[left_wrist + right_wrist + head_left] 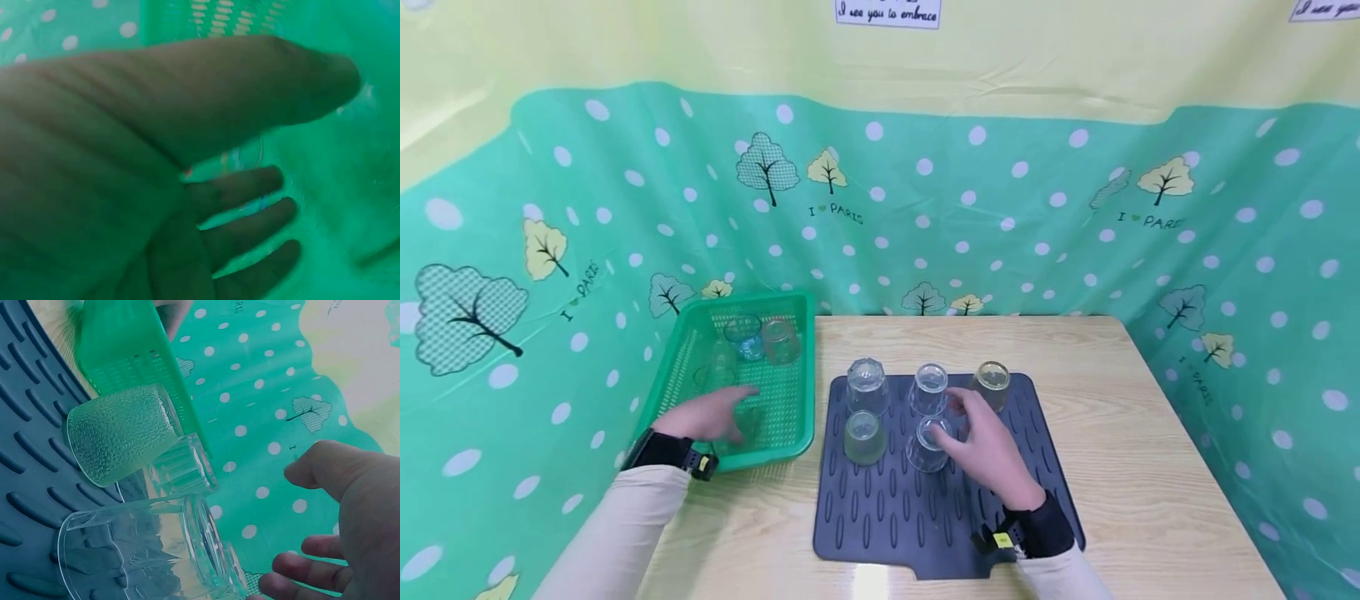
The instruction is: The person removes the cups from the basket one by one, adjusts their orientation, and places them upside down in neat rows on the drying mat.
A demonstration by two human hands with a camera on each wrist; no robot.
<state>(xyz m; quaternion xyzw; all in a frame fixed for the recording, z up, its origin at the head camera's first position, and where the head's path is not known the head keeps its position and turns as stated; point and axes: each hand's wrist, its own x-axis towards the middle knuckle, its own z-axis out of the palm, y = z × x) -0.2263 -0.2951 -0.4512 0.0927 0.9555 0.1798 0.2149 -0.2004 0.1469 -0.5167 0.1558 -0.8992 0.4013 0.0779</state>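
Five glasses stand upside down on the dark mat [880, 517] in the head view: three in the back row and two in front. The right hand [988, 450] hovers over the mat with fingers loosely spread, gripping nothing; its fingertips are just beside the front right glass [927, 446] and near the middle back glass [929, 389]. The frosted front glass [864, 437] and the clear back left glass [867, 386] stand to the left of it, and the amber glass [992, 385] stands at the back right, beyond the hand. The left hand [711, 414] reaches into the green basket [801, 333] on the table [1150, 467], fingers extended over a glass [747, 423] lying near the front of the basket; whether it touches that glass I cannot tell. Two more glasses [763, 339] sit at the far end of the basket.

From the left wrist, the left hand [187, 187] fills the picture, thumb and fingers straight and apart, holding nothing, with the basket's green mesh [219, 15] behind it. The picture is blurred, and no glass can be made out clearly.

From the right wrist, the right hand [350, 525] is open at the right edge, apart from the glasses. The front right glass [137, 550] stands nearest on the mat [25, 425], the frosted glass [119, 431] beyond it, and the basket [125, 344] further off.
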